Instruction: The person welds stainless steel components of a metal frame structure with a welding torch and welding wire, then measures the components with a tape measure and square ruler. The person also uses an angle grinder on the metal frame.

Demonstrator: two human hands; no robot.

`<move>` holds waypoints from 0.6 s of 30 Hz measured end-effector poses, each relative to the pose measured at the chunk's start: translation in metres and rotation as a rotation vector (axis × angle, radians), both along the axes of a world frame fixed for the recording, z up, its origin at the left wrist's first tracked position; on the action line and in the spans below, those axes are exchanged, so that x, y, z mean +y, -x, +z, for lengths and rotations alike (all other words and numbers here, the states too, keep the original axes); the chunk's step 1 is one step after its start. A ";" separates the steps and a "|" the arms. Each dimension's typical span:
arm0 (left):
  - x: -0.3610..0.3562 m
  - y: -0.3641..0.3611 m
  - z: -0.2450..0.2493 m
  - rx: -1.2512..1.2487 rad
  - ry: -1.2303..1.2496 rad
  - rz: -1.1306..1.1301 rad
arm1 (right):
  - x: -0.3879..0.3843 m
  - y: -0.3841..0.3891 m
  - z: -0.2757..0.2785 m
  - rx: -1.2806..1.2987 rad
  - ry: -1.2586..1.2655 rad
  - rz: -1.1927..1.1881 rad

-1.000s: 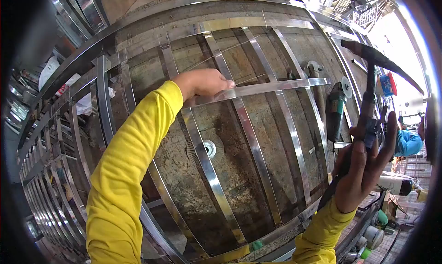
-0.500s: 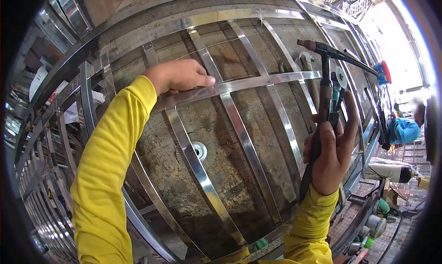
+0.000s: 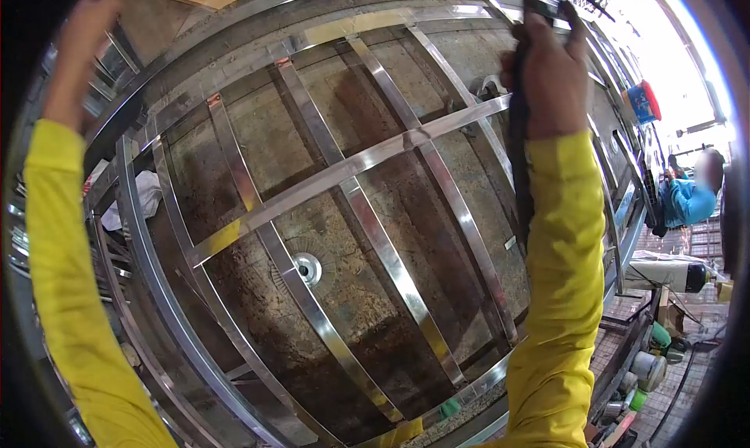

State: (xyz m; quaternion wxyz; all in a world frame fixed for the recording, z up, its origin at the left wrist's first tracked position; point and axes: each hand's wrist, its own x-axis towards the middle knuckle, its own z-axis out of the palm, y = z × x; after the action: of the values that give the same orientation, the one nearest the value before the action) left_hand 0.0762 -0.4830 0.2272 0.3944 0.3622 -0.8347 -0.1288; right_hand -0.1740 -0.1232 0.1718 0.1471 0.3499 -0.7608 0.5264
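Observation:
My right hand [image 3: 553, 89] is raised at the upper right, its fingers wrapped round a TIG welding torch [image 3: 519, 159]. The torch's dark handle and cable run down along my forearm, and its head is partly cut off by the top edge. At the upper left my left hand [image 3: 82, 49] is lifted above the work, smeared by motion, with its fingertips out of view. Between my arms lies a shiny metal frame; its long crossbar [image 3: 375, 158] lies across several slats [image 3: 394, 264]. No hand touches the crossbar.
A round abrasive wheel [image 3: 307, 269] lies on the worn board under the slats. A clamp [image 3: 492, 87] sits near the crossbar's right end. Further right are a blue and red bucket [image 3: 642, 103], a person in blue [image 3: 691, 200] near sparks, and a cylinder [image 3: 664, 274].
My left hand has let go of the crossbar and swung up and left. My right hand has carried the torch up, away from the crossbar. The crossbar's left end is now uncovered.

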 end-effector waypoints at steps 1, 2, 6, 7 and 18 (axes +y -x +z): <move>0.006 -0.006 0.022 0.056 0.113 0.000 | -0.011 0.026 -0.028 0.380 -0.252 -0.080; 0.016 -0.010 0.038 0.095 0.210 -0.016 | -0.020 0.027 -0.042 0.597 -0.379 -0.113; -0.020 -0.002 0.000 -0.006 0.122 0.013 | -0.046 -0.037 -0.080 -0.324 -0.185 0.143; -0.013 0.006 -0.023 -0.140 0.222 0.055 | -0.052 -0.032 -0.112 -0.318 -0.166 0.192; -0.001 0.075 -0.169 -0.431 0.037 -0.119 | -0.088 -0.015 -0.148 -0.303 -0.264 0.106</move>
State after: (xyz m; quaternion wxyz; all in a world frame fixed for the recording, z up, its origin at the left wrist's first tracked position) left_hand 0.0013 -0.4840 0.0581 0.2051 0.3242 -0.9218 -0.0562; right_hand -0.1591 -0.2113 0.0242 -0.0439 0.3226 -0.8170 0.4760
